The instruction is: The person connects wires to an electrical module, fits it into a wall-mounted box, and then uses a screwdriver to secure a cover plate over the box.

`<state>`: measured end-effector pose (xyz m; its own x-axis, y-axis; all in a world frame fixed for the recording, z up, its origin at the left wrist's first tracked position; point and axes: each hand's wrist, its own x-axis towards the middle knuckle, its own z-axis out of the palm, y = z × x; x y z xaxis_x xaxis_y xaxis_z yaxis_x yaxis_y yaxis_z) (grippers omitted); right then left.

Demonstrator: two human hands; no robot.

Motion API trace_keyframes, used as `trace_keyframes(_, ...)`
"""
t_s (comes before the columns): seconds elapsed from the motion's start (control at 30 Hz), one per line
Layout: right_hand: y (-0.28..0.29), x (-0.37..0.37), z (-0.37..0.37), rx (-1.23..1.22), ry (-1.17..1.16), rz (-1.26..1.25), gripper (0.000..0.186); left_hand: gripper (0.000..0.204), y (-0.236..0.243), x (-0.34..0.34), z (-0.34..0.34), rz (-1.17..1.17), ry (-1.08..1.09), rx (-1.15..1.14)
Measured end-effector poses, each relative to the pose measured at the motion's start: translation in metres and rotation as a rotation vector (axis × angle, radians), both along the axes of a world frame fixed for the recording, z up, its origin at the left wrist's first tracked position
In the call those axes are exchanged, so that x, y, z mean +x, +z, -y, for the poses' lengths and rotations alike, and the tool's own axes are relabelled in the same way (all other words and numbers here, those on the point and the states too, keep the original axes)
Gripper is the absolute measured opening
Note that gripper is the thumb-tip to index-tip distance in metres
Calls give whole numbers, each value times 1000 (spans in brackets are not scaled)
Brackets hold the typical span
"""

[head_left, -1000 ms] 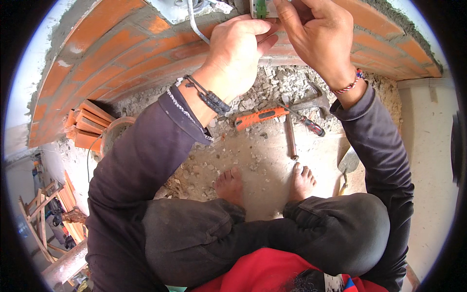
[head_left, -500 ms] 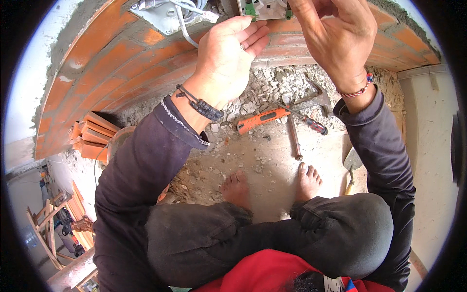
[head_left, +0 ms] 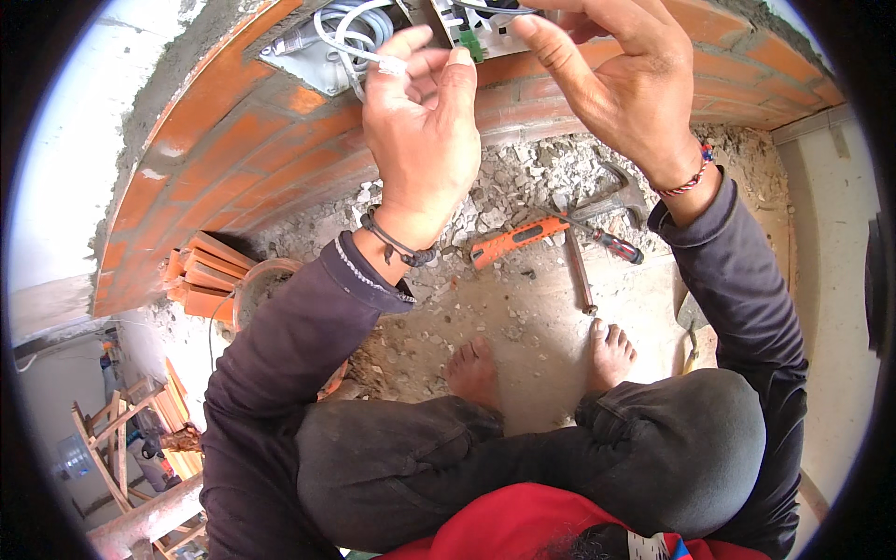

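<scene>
My left hand (head_left: 420, 121) is raised at the box recess (head_left: 317, 70), its fingers loosely curled and apart beside a white cable end (head_left: 392, 65). Grey-white cable (head_left: 359, 28) lies coiled in the recess. Just right of it is a white electrical module (head_left: 504, 39) with green terminal blocks (head_left: 469, 45) and a dark part along its top. My right hand (head_left: 635, 93) is at the module's right side, thumb by its face and fingers curled at the top edge of the view; what they grip is hidden.
Below the brick wall (head_left: 233, 159), an orange-handled hammer (head_left: 518, 241), a screwdriver (head_left: 616, 245) and a metal chisel (head_left: 579, 271) lie on rubble. A trowel (head_left: 691, 345) is right, stacked bricks (head_left: 205, 275) and a bucket (head_left: 266, 285) left. Wooden pieces (head_left: 121, 429) lie farther left.
My left hand has turned more upright, and its fingers have moved from under the module to the cable end. The view has shifted slightly, showing more of the cable coil.
</scene>
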<state>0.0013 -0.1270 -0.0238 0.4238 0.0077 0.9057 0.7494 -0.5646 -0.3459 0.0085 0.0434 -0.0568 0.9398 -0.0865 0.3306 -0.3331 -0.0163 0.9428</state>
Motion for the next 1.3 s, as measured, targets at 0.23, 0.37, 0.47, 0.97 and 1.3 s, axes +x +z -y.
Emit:
trace_keyframes(0.23, 1, -1, 5, -68, -24, -71, 14, 37, 0, 13, 5, 340, -28, -38)
trace_keyframes(0.37, -5, 2, 4, -54, -30, -3, 15, 36, 3, 17, 10, 317, -40, -47)
trace_keyframes(0.47, -8, 3, 5, -6, -3, -7, 14, 35, 7, 23, 18, 335, -31, -85)
trace_keyframes(0.97, -19, 16, 8, 94, -35, -156, 11, 30, 21, 26, 17, 322, 74, 66)
trace_keyframes(1.3, -7, -2, 10, 187, -33, -343, 9, 18, 7, 35, 18, 368, -13, -100)
